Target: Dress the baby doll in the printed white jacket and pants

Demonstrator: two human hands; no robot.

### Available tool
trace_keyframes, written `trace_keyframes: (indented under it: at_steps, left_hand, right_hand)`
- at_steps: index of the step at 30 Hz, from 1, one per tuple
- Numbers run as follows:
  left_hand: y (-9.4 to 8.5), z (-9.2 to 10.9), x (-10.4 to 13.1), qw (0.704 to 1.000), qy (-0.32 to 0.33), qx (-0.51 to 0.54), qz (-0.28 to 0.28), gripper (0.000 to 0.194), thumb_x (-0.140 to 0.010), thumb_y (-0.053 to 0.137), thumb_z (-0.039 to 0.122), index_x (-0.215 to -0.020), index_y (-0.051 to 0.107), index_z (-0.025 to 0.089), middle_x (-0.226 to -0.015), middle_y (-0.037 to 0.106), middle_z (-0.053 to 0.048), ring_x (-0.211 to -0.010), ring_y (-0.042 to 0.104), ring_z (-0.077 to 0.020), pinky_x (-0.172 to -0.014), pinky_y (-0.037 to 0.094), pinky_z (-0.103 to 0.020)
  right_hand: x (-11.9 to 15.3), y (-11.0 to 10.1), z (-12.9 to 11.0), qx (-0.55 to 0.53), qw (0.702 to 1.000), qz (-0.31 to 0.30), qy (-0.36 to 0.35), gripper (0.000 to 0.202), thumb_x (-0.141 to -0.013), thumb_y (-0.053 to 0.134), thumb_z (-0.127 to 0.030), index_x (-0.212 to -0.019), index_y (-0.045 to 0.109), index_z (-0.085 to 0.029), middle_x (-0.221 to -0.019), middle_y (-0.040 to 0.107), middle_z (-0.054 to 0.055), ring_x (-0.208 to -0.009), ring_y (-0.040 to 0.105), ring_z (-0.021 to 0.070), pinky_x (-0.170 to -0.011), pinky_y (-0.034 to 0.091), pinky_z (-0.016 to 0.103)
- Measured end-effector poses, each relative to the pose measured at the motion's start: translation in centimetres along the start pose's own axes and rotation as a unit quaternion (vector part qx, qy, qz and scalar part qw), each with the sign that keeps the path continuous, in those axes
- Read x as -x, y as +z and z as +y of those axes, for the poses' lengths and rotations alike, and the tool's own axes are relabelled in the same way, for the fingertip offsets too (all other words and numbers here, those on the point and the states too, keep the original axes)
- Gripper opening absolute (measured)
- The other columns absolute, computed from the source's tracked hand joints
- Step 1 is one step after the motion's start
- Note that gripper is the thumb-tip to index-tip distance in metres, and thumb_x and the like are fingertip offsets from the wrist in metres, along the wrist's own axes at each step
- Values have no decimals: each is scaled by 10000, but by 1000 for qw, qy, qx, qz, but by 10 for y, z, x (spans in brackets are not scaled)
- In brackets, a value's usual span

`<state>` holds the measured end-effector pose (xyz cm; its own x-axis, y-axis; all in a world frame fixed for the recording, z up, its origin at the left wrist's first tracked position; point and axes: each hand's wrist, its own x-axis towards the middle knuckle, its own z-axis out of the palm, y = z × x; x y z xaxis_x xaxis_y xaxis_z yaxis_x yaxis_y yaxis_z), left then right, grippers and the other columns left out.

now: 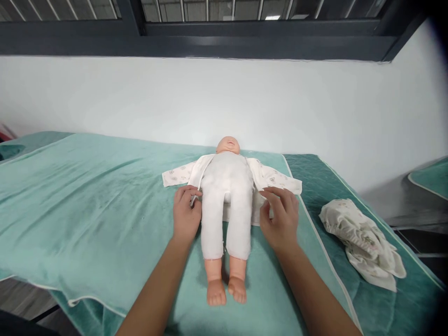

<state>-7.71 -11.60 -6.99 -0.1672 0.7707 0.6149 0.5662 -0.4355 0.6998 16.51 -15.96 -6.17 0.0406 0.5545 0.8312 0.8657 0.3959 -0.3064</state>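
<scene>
A baby doll (227,186) with a white cloth body lies on its back, its feet toward me. A white printed baby shirt (180,174) is on its arms, with the front lying open and the back panel partly showing beneath the legs. At the doll's hip on the left, my left hand (187,212) pinches the shirt's edge, where a thin tie or trim shows at the fingertips. My right hand (279,217) has its fingers closed on the opposite front edge, beside the other hip. Fingertips of both hands partly cover the cloth they hold.
Green blankets (87,200) cover the bed, with some folds on the left. Crumpled white printed baby clothing (364,242) lies to the right. Behind the doll's head rises a white wall (210,98), below a dark window frame (259,42).
</scene>
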Motion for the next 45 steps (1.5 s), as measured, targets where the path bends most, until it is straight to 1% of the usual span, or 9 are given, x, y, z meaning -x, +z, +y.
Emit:
trace_keyframes:
  at_steps: [8, 15, 19, 23, 28, 32, 34, 39, 45]
  left_hand:
    - [-7, 7, 8, 999, 11, 43, -13, 221, -817, 525, 95, -951, 647, 220, -1078, 609, -60, -1031, 586, -196, -762, 498, -297]
    - [-40, 14, 48, 995, 59, 10, -74, 310, -847, 484, 87, -1016, 681, 256, -1124, 633, -65, -1108, 582, -231, -994, 458, -424]
    - [-68, 16, 91, 985, -18, 70, -158, 268, -860, 563, 199, -1056, 703, 316, -1248, 624, -56, -1168, 585, -252, -995, 487, -421]
    - [-78, 24, 109, 959, -150, 179, -163, 253, -853, 645, 337, -1102, 679, 309, -1346, 589, -70, -1252, 559, -263, -1054, 468, -412]
    - [-66, 29, 57, 958, -175, 219, -53, 386, -802, 717, 398, -1164, 646, 284, -1409, 543, -69, -1343, 474, -252, -1146, 366, -407]
    - [-42, 13, -3, 947, -256, 184, -56, 551, -726, 789, 396, -1236, 623, 271, -1415, 542, -85, -1274, 529, -274, -1099, 387, -420]
    - [-27, 5, -22, 938, -278, 189, -84, 541, -666, 827, 389, -1149, 663, 208, -1264, 642, -108, -1194, 577, -292, -1036, 427, -419]
    - [-7, 4, -35, 927, -231, 250, -157, 341, -710, 752, 411, -949, 689, 176, -1012, 720, -90, -1008, 639, -264, -940, 464, -384]
    - [-15, 21, -28, 971, -153, 98, -158, 183, -833, 581, 366, -854, 654, 199, -1127, 692, -60, -1061, 613, -221, -957, 433, -346]
  right_hand:
    - [27, -14, -15, -86, 995, -46, -11, 404, -827, 484, -14, -1134, 581, -259, -1106, 636, 71, -1074, 583, 242, -937, 479, 455]
    - [70, -46, -40, -112, 978, -177, 23, 400, -887, 446, -45, -1205, 568, -255, -1151, 643, 86, -1064, 602, 231, -887, 522, 420]
    - [90, -72, -45, -130, 964, -231, 34, 386, -898, 445, -55, -1193, 584, -262, -1169, 641, 90, -1066, 618, 231, -880, 548, 415]
    - [90, -91, -40, -146, 956, -241, 83, 356, -932, 458, -105, -1225, 568, -276, -1250, 607, 89, -1141, 603, 215, -935, 540, 395]
    - [48, -79, -17, -121, 973, -157, 119, 356, -931, 544, -243, -1286, 531, -271, -1420, 503, 89, -1324, 471, 229, -1106, 399, 466]
    - [13, -37, 20, -121, 954, -119, 249, 476, -892, 586, -425, -1294, 518, -181, -1328, 579, 151, -1230, 549, 277, -1009, 449, 498]
    - [1, -15, 34, -89, 937, -156, 298, 481, -840, 637, -435, -1224, 577, -153, -1231, 640, 158, -1127, 606, 296, -943, 471, 487]
    - [-19, 8, 31, -65, 942, -191, 269, 186, -869, 570, -357, -876, 701, -226, -963, 716, 54, -939, 648, 234, -866, 471, 394]
    - [-29, 9, -4, -164, 964, -52, 202, 188, -908, 518, -322, -935, 668, -210, -1062, 661, 72, -1038, 606, 211, -949, 449, 360]
